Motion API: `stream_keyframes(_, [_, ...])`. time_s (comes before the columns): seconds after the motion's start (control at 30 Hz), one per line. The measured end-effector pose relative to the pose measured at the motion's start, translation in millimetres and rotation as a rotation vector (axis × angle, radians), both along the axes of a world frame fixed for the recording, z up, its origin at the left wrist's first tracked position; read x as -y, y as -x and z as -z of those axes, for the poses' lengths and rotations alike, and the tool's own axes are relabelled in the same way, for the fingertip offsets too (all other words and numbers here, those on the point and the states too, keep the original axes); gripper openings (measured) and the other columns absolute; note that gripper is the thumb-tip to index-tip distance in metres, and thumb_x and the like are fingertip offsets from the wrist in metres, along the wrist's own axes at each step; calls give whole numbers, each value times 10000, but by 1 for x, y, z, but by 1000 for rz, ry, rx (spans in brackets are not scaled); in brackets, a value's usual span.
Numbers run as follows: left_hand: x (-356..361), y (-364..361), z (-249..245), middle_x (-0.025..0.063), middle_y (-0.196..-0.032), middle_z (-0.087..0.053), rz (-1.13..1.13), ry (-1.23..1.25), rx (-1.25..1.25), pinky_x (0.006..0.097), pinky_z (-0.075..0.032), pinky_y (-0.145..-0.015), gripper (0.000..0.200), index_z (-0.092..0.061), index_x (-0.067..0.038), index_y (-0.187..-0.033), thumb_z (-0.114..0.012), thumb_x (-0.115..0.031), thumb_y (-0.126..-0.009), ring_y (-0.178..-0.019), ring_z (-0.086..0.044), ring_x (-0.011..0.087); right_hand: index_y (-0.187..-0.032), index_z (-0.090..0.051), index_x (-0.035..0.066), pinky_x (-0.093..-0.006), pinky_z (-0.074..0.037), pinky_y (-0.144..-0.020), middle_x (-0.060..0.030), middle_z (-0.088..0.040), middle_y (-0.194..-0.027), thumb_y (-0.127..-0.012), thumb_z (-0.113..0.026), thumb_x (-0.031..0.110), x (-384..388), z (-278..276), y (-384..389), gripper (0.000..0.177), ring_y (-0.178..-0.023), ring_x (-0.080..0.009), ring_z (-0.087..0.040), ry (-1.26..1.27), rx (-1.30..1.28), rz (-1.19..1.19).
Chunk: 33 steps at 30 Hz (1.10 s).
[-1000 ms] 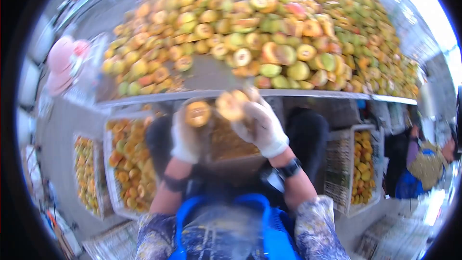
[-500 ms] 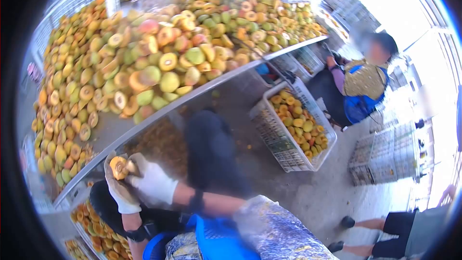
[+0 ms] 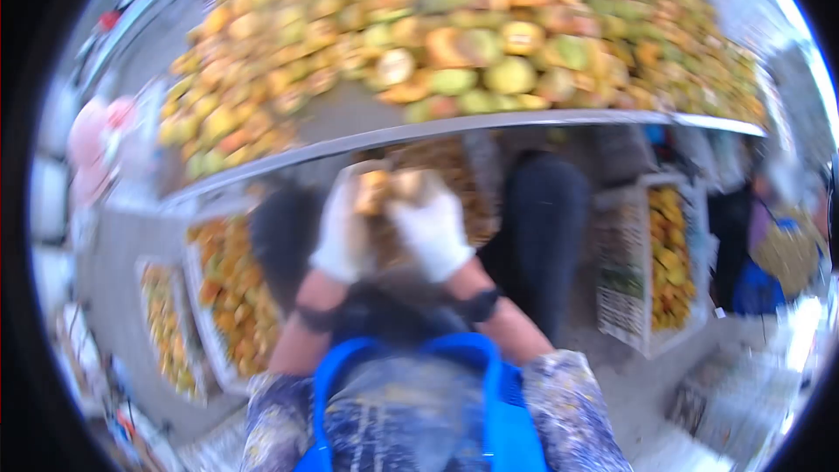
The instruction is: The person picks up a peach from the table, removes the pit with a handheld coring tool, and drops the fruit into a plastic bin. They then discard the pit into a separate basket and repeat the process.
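Observation:
My left hand [image 3: 343,223], in a white glove, is closed around an orange-yellow peach half [image 3: 373,192], just below the table edge. Right beside it, my gloved right hand [image 3: 430,225] is closed, its fingertips close to the fruit. Motion blur hides what the right fingers hold, if anything. Both hands are between my knees, over a brownish heap [image 3: 446,179] under the table. In front of them, cut peaches [image 3: 454,35] in yellow, green and red are piled on the metal-edged table [image 3: 350,114].
To my left stand a crate of peach halves [image 3: 205,315] and a smaller crate [image 3: 185,332]. Another white crate [image 3: 622,271] with fruit stands to the right. Beyond it sits a person [image 3: 782,253]. The table's metal rim runs across above my knees.
My view has swung left and down, so the table edge now runs nearly level and the left crates show more. Both hands stay together, the peach half still in the left.

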<state>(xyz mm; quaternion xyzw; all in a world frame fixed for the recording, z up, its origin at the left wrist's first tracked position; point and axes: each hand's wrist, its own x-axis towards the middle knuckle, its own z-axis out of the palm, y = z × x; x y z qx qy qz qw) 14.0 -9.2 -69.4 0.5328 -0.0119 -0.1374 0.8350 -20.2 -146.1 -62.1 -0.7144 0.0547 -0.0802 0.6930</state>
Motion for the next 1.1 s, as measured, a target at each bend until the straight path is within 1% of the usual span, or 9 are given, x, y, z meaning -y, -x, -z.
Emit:
stream_keyframes(0.03, [2,3,-13,70,-1089,-636,-27,51,-108,319,-489,-899,365,-578,-51,-1206,-403,-327,-1043,-997,-603,170,-1075,-625,17,-331,-531,-819,-84,-682,-993,-841,-646,68,0,0,0,241,-929,-199,-662,-227,-77,-14])
stream_keyframes(0.07, [4,5,-25,66,-1021,-635,-44,118,-206,304,-523,-810,368,-573,-61,-1205,-421,-350,-1037,-923,-606,160,-1032,-626,31,-251,-524,-582,-30,-655,-831,-863,-691,124,-4,9,-3,204,-672,-125,-643,-415,-90,26])
stream_keyframes(0.13, [1,6,-27,75,-1000,-632,-41,-6,-71,305,-527,-794,361,-563,-55,-1212,-419,-334,-1033,-897,-610,163,-1008,-611,62,-222,-379,-377,0,-591,-662,-885,-668,129,1,-15,-2,151,-438,-68,-504,-529,-356,-35])
stream_keyframes(0.3, [-1,3,-29,94,-1029,-646,-48,-31,-47,297,-508,-873,374,-559,-19,-1212,-389,-305,-1041,-936,-623,160,-980,-586,97,-206,-349,-376,-18,-615,-675,-931,-639,222,-1,-15,-1,144,-434,-84,-498,-633,-429,23])
stream_keyframes(0.4, [-3,5,-33,98,-1027,-660,-74,-100,17,288,-498,-881,390,-572,-16,-1197,-373,-316,-1050,-922,-625,146,-975,-580,100,-200,-347,-362,-15,-597,-657,-990,-538,372,0,-23,3,276,-430,-79,-495,-622,-479,60])
stream_keyframes(0.5, [-5,1,-31,100,-1063,-655,-106,-94,-48,286,-489,-895,413,-561,-10,-1217,-354,-328,-1055,-959,-615,151,-961,-576,94,-204,-350,-357,-23,-591,-647,-998,-508,422,-3,-18,14,337,-415,-80,-483,-468,-388,-81])
stream_keyframes(0.67, [-8,0,-25,107,-1140,-638,-108,-128,-9,288,-473,-936,421,-531,-4,-1267,-357,-319,-1048,-1039,-601,159,-1000,-585,48,-225,-353,-370,-13,-545,-611,-1003,-495,432,-17,-6,21,395,-412,-70,-446,114,62,-213])
stream_keyframes(0.93, [-4,-1,-24,124,-1029,-670,-127,-88,-47,291,-492,-875,353,-619,-2,-1138,-489,-301,-1003,-957,-625,171,-1087,-594,-20,-263,-445,-600,-50,-615,-784,-1010,-499,392,-27,5,17,430,-674,-98,-514,298,113,-166])
stream_keyframes(1.1, [-4,2,-22,107,-954,-667,-182,-244,98,289,-526,-764,285,-633,-1,-1060,-613,-269,-965,-848,-644,172,-1197,-574,-47,-289,-481,-748,-76,-655,-920,-1022,-496,326,-33,5,20,419,-825,-135,-547,227,-94,-257])
